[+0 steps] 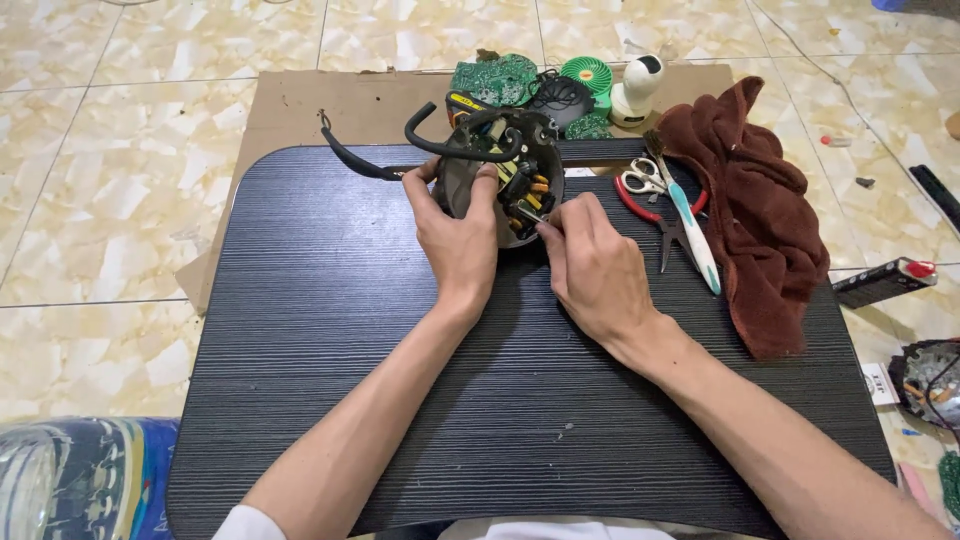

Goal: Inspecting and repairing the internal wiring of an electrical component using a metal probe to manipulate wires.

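We are gripping the casing (pixel 500 175) with our left hand (pixel 460 235) near the table's (pixel 330 330) far edge; our right hand (pixel 590 265) is pinching a small tool inside it, circuit parts showing.

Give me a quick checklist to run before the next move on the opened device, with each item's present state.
1. Left hand grips the opened device: ok.
2. Right hand fingertips at the exposed parts: ok.
3. Tool held in the right hand: cannot tell.
4. Device's black cable clear of both hands: ok.
5. Scissors and pliers within reach on the black board: ok.
6. Brown cloth away from the device: ok.
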